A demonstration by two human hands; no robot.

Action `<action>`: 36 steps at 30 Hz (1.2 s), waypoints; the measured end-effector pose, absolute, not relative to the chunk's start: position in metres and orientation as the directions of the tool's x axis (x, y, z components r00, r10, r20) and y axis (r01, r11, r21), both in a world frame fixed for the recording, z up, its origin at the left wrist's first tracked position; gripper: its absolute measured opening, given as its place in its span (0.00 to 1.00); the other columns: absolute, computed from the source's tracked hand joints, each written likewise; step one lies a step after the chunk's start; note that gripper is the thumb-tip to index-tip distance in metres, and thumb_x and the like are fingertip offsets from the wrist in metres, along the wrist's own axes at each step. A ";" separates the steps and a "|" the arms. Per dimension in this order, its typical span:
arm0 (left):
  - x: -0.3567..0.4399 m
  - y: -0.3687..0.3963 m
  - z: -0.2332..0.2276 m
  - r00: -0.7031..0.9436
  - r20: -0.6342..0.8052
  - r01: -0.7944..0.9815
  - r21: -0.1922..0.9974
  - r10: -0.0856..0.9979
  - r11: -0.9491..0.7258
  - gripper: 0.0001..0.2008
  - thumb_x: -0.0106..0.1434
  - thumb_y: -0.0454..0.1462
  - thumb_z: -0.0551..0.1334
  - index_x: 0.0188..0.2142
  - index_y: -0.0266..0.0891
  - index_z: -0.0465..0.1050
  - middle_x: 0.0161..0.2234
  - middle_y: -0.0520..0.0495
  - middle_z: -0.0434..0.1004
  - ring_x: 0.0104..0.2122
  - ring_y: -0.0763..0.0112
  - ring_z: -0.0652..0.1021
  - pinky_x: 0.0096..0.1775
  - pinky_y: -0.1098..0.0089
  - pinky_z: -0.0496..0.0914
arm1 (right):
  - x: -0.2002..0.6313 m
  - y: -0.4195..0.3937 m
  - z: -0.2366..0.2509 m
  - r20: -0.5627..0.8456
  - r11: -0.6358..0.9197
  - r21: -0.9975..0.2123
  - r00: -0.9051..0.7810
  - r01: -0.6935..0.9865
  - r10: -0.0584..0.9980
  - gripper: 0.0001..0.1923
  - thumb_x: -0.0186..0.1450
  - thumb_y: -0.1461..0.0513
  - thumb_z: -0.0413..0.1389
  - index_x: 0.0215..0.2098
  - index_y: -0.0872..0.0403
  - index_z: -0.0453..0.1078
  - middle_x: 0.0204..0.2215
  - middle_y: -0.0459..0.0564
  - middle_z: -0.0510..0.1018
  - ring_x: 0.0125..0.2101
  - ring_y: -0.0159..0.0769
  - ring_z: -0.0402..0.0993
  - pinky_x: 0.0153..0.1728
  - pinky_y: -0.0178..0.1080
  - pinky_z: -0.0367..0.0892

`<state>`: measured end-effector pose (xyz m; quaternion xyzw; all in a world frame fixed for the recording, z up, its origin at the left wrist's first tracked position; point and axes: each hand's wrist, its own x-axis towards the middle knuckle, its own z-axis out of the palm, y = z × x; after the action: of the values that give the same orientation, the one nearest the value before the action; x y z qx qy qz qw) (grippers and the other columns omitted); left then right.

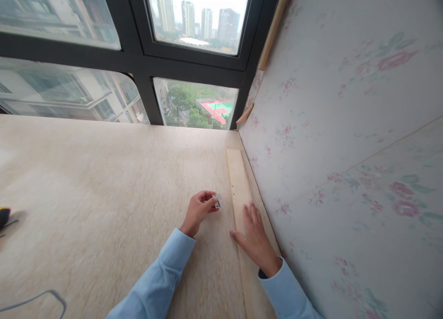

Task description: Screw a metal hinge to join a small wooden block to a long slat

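Note:
Between the thumb and fingers of my left hand (198,212) is a small silvery metal hinge (217,201), held just above the stone surface. To the right of it, a long pale wooden board (238,173) lies flat, running alongside the wall. Two small dark holes show near the board's left edge, ahead of my right hand (255,239). That hand rests on the board with its fingers stretched out and the thumb spread toward the left edge. The hinge and the board are apart.
The beige marbled surface (86,194) extends to a dark window frame (138,65). A flowered wall (328,139) rises close on the right. A black and yellow tool (4,216) lies at the left edge, and a grey cable (51,292) at lower left.

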<state>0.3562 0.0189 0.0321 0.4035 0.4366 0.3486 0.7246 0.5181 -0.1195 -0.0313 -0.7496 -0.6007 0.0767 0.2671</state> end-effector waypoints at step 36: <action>0.390 0.050 -0.002 0.445 -0.376 0.038 0.915 0.813 0.403 0.15 0.56 0.30 0.66 0.44 0.33 0.71 0.27 0.50 0.73 0.27 0.70 0.78 0.27 0.69 0.77 | 0.546 -0.035 0.000 0.223 0.147 -0.630 -0.004 0.762 0.975 0.14 0.68 0.57 0.56 0.52 0.47 0.74 0.57 0.50 0.74 0.62 0.46 0.63 0.63 0.59 0.52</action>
<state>0.3898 0.0500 -0.0023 0.4727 0.4498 0.2743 0.7064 0.5463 -0.0353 -0.0002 -0.6311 -0.6881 0.1681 0.3162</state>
